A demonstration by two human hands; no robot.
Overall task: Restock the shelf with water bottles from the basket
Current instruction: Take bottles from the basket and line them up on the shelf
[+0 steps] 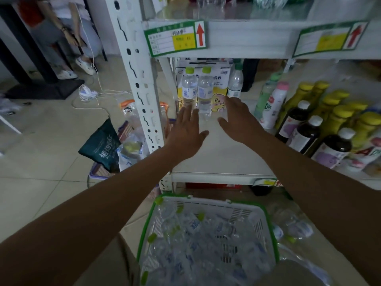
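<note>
Water bottles [205, 93] with green caps stood two abreast, upright at the back of the shelf [222, 155] against a printed carton [220, 96]. Many more lay heaped in the green-rimmed basket [208, 200] below the shelf's front edge. Both hands were released and held nothing. The left hand [186, 131] reached with straight fingers to the foot of the left bottle, and the right hand [240, 118] was spread just right of the pair. Whether either touched a bottle could not be told.

The step looked like squaring up the pair. It would go best with a low push at the base, since tall, thin bottles probably tip if nudged near the cap. Keeping them snug together and back against the carton would leave room for the next row.

The shelf in front of the pair was bare and broad. The white post [136, 79] stood close beside the left forearm, and the upper shelf edge [247, 38] hung overhead. The dark bottles [305, 135] crowded the right side near the right forearm, so a wide elbow swing could likely topple them.
</note>
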